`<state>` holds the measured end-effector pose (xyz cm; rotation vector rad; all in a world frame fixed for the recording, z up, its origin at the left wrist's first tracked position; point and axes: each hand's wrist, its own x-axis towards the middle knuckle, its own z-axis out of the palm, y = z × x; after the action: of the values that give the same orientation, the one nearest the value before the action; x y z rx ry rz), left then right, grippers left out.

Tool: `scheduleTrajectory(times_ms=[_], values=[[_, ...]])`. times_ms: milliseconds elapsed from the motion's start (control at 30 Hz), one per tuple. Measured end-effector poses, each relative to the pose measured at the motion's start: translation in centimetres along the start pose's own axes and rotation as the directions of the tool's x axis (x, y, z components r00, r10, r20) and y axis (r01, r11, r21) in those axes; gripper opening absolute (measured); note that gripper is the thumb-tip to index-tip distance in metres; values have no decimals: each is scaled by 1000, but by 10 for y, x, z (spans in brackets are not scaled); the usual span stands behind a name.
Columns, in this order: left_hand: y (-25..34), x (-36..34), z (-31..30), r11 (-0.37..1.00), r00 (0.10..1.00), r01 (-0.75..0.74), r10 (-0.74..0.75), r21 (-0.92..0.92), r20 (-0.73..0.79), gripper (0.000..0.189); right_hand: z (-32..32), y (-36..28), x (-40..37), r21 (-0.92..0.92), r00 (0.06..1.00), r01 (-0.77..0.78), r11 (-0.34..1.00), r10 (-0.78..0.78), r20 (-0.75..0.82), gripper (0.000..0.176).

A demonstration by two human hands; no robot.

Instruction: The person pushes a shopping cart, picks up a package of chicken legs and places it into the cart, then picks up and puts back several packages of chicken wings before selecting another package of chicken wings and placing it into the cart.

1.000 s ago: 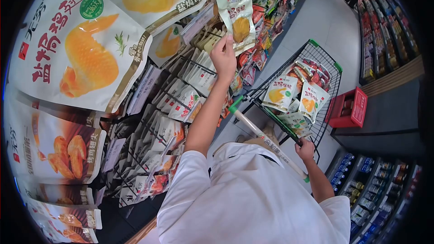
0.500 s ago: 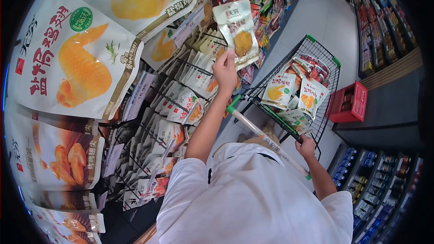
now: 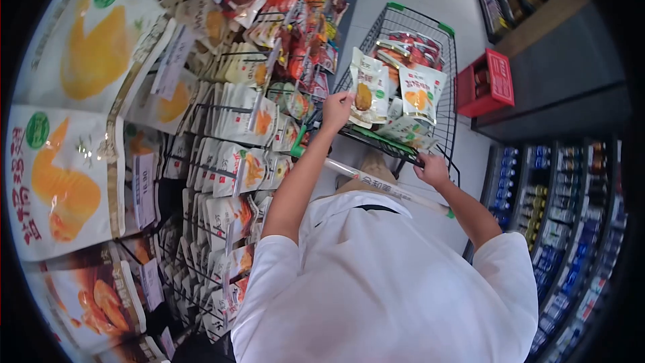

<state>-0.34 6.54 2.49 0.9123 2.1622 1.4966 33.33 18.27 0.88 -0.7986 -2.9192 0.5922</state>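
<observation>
Head view: the white snack pouch stands near-upright at the left side of the shopping cart, overlapping the goods inside; whether it rests on them or hangs just above cannot be told. Fingers of the left hand are pinching the pouch at its left edge. Risk, in this inspector's judgement: an edge-only grip could let the pouch swing or slip, and release too near the cart's wire side could drop it outside. The load is uneven; the wing-picture pouch leans over the green-and-white packet, with red packets behind, so a push against the pile could make it slide. The left forearm also runs close to the hanging pouches on the rack, and a sideways sweep could snag them. Pose: left arm extended forward, elbow only slightly bent, hand at the cart's near-left side. Right arm reaches forward and inward, bent at the elbow; the right hand is closed at the near-right corner of the cart, its fingers curled about the rim, their undersides hidden. A red box stands just beside the cart.
</observation>
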Motion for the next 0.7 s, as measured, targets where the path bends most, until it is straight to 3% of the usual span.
scheduleTrajectory(times_ms=[100, 200, 267, 367, 500, 600, 700], values=[[-11, 12, 20, 994, 993, 28, -40, 103, 111, 24, 2, 2, 0, 9, 1000, 8, 1000, -7, -17, 16], [-29, 14, 46, 987, 984, 145, -151, 64, 99, 22, 3, 3, -1, 6, 1000, 0, 1000, 1, -13, 16], [-52, 16, 58, 964, 954, 222, -245, 144, 170, 19, -3, 0, -1, 12, 1000, -17, 1000, 17, -4, 16], [-64, 11, 65, 934, 904, 293, -340, 205, 257, 29, 0, 3, -2, 24, 1000, -7, 1000, 8, -23, 17], [-100, 16, 77, 942, 905, 336, -322, -1, 278, 32, 1, 7, -3, 6, 1000, -9, 1000, 9, 2, 18], [-102, 11, 75, 965, 923, 261, -257, 22, 288, 31, -3, 5, -3, 24, 999, -39, 999, 38, 33, 18], [-89, 6, 73, 946, 945, 174, -239, 275, 224, 30, -7, 5, -3, 2, 997, -44, 999, 43, 56, 18]])
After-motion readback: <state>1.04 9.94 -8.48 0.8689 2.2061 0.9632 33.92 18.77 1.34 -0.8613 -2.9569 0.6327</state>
